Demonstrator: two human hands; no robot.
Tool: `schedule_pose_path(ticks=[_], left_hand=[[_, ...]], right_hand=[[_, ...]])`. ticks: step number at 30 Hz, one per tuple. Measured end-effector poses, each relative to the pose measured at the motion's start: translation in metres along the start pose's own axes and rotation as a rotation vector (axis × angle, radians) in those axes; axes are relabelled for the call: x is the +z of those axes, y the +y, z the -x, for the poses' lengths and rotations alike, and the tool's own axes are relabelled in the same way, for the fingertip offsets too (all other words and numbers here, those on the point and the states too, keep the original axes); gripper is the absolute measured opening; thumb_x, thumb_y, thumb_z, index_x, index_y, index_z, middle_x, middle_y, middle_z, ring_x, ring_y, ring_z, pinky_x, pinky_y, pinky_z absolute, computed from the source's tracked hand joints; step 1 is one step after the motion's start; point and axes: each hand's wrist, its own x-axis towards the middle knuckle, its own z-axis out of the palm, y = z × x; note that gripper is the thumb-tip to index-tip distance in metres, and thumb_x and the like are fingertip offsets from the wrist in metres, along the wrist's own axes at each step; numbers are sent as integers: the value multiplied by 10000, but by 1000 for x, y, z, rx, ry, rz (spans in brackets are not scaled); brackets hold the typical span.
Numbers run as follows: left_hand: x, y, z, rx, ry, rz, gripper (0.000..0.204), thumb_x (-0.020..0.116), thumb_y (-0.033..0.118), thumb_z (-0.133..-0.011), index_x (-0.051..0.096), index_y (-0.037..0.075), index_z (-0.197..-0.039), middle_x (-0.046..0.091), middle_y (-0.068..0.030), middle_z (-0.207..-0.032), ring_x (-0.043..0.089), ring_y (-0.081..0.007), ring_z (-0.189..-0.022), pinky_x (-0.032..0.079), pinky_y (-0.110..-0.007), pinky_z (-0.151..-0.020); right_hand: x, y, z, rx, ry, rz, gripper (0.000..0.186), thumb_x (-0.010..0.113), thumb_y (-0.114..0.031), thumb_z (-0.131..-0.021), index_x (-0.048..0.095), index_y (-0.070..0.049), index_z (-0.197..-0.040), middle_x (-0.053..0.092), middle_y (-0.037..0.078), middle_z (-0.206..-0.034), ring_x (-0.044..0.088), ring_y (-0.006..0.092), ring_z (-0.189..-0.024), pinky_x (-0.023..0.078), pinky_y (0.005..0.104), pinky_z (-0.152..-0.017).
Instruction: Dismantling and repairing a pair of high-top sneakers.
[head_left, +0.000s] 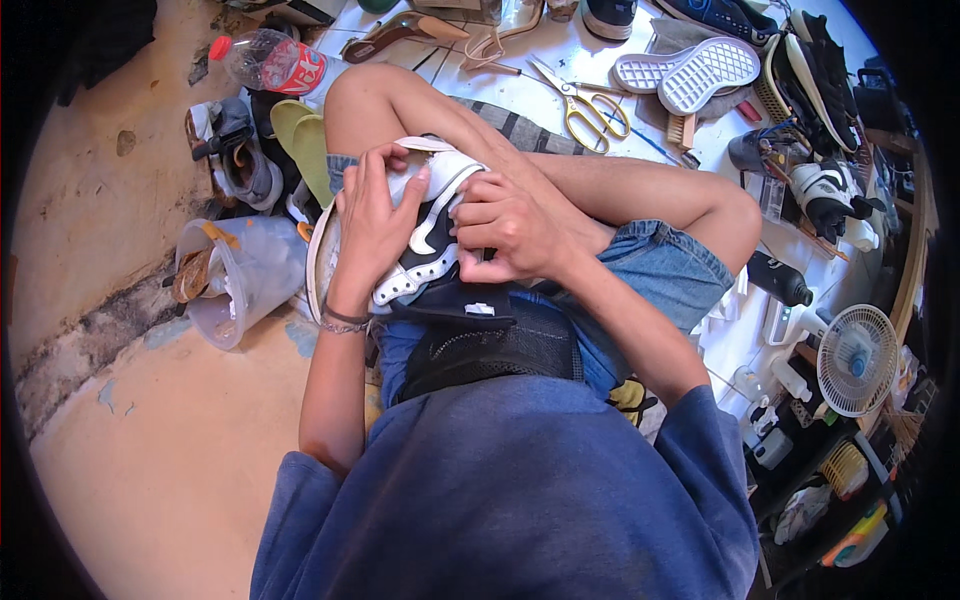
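A black and white sneaker (432, 232) lies on its side across my lap, its white sole edge curving along the left. My left hand (378, 220) is wrapped over the sole side of the shoe and grips it, thumb toward the upper. Against the other side of the sneaker, my right hand (508, 225) is closed in a pinch close to the shoe's upper. Whatever its fingertips hold is hidden or too small to name. Below the hands, the eyelet strip and dark collar of the shoe rest near my waist.
Yellow-handled scissors (590, 115), a pair of white soles (708, 76) and a brush (681, 130) lie beyond my crossed legs. A tipped clear plastic bucket (250, 275) and a bottle (275, 62) are at left. A white fan (857, 360) stands right, among shoes and clutter.
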Motion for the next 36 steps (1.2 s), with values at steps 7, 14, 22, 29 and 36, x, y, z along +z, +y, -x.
schedule_pose_path(ticks=[7,14,22,29,36], left_hand=[[11,6,5,71,110,-173,582,721,529,-863,547,78,-1186,607,-63,-1062,527,-275,-1022,368,-428,-871],[23,3,6,60,195,-198,642,753,560,-820,547,85,-1200,604,-58,-1084,522,-272,-1038,356,-437,-899],[29,10,7,64,199,-149,654,731,577,-833,561,75,-1215,621,-62,-1118,529,-282,-1059,349,-443,-937],[26,4,12,38,216,-118,704,725,608,-815,560,66,-1234,621,-64,-1135,529,-282,-1068,347,-441,-945],[24,8,14,21,206,-92,689,728,602,-804,566,79,-1222,612,-55,-1142,523,-277,-1069,345,-440,-937]], right_hand=[[-3,-6,6,-4,-11,-3,142,746,-103,-612,622,-43,-646,581,55,-758,573,249,-795,493,398,-868],[-47,-2,4,58,-39,-149,88,738,-94,-758,674,-33,-757,667,83,-864,638,251,-891,510,420,-902],[-106,165,71,998,-212,772,525,793,-270,-779,603,80,-1122,668,290,-1066,661,423,-1049,557,467,-879],[-110,184,67,998,-333,780,513,821,-235,-712,630,104,-1046,693,287,-1011,696,411,-954,579,464,-850],[-154,148,48,1032,-299,277,536,830,-456,-773,693,4,-1011,638,90,-751,552,191,-640,449,377,-600]])
